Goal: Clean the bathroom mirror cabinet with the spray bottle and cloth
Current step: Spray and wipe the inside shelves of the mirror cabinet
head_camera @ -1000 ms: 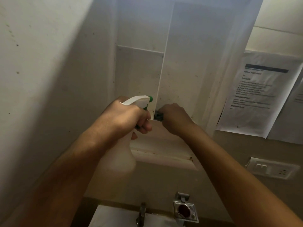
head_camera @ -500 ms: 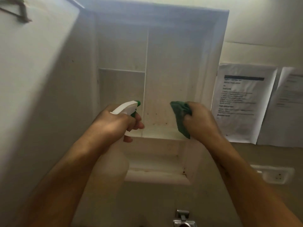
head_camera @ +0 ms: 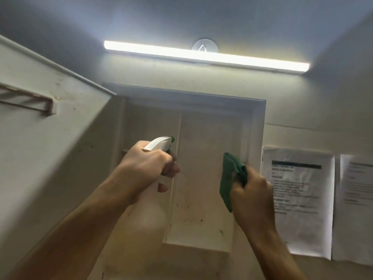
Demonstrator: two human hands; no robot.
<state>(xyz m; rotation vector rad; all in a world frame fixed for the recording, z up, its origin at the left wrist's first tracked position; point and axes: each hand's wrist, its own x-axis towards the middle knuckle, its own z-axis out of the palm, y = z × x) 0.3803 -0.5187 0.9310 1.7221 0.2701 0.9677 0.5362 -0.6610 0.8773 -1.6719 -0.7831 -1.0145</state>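
Observation:
The white mirror cabinet (head_camera: pixel 205 150) hangs open on the wall, its stained inside split by a vertical divider. Its door (head_camera: pixel 50 158) swings out at the left. My left hand (head_camera: pixel 147 162) grips a white spray bottle (head_camera: pixel 159 143) with a green nozzle, raised in front of the divider and pointed into the cabinet. The bottle's body is mostly hidden behind my hand and forearm. My right hand (head_camera: pixel 252 190) holds a folded green cloth (head_camera: pixel 230 178) in front of the cabinet's right compartment, close to its right wall.
A lit tube light (head_camera: pixel 205 55) runs along the wall above the cabinet. Two printed paper sheets (head_camera: pixel 298 199) are stuck to the wall right of the cabinet. A bar handle (head_camera: pixel 30 100) sits on the open door at the far left.
The view has tilted upward, bringing the tube light in and losing the tap and socket. My right hand drew the cloth out of the cabinet's lower part and raised it; the bottle rose too.

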